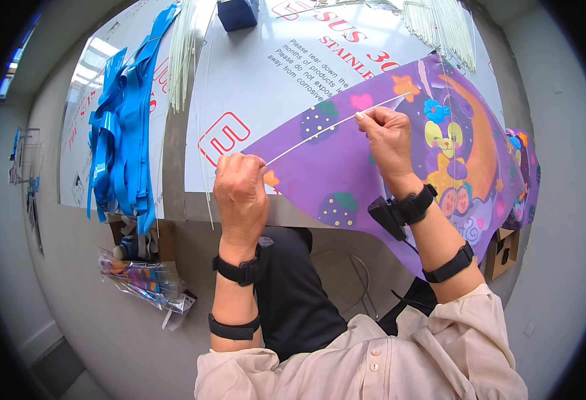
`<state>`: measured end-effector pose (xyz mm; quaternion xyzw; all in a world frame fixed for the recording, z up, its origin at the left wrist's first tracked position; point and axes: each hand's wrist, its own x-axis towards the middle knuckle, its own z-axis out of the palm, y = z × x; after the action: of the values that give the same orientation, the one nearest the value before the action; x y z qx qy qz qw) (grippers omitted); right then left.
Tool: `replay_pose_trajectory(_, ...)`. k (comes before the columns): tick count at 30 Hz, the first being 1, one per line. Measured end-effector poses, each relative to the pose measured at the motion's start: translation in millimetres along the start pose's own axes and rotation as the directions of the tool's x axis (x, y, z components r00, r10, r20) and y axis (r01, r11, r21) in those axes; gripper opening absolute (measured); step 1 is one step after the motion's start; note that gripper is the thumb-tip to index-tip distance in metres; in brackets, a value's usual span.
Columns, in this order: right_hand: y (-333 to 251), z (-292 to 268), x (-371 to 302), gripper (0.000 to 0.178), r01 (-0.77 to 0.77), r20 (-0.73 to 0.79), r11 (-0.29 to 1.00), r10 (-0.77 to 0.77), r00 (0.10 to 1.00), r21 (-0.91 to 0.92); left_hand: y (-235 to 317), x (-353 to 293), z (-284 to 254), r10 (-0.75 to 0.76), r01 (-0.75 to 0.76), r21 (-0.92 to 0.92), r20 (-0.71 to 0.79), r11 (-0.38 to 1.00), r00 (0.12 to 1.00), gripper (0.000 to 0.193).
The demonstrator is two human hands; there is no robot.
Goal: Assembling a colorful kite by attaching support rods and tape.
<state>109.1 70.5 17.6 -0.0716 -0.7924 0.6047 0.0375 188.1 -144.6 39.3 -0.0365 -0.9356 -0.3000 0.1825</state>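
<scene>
A purple kite (346, 162) printed with a cartoon bear, a moon and dotted strawberries lies across the table, its lower part hanging over the near edge. Along its upper left edge runs a thin white rod (313, 138). My left hand (241, 193) is closed at the kite's left corner, where the rod's end meets the fabric; the fingertips hide the exact contact. Farther up, my right hand (387, 137) pinches the rod between thumb and forefinger, above the fabric. The rod's far end reaches the orange star print.
Blue strips (133, 133) lie in a bundle at left, beside white rods (185, 53). More rods (439, 27) and a dark blue box (238, 15) are at the back. Packaged items (143, 280) hang low left. Another colourful printed piece (530, 173) and a cardboard box (503, 257) are at right.
</scene>
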Motion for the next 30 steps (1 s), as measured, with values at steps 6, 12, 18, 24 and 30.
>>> replay_pose_trajectory(6,4,11,7,0.017,0.174,0.241,0.966,-0.125,0.963,-0.193,-16,6,-8,-0.093,0.106,-0.137,0.103,0.985,0.99,0.003)
replay_pose_trajectory(12,14,23,13,0.02,0.173,0.115,0.981,-0.162,0.98,-0.088,-35,12,-6,-0.078,0.071,-0.176,-0.029,0.982,0.997,0.008)
replay_pose_trajectory(18,27,12,21,0.022,0.149,0.072,0.967,-0.137,0.988,-0.206,-65,-3,-38,-0.368,0.352,-0.164,-0.08,0.922,0.926,0.01)
replay_pose_trajectory(24,26,14,25,0.022,0.156,0.097,0.968,-0.139,0.985,-0.196,-69,-8,-23,-0.263,0.264,-0.114,0.017,0.958,0.965,0.009)
replay_pose_trajectory(30,24,13,28,0.021,0.118,0.105,0.96,-0.095,0.99,-0.252,-72,-6,-9,-0.177,0.179,-0.055,0.035,0.982,0.984,0.005)
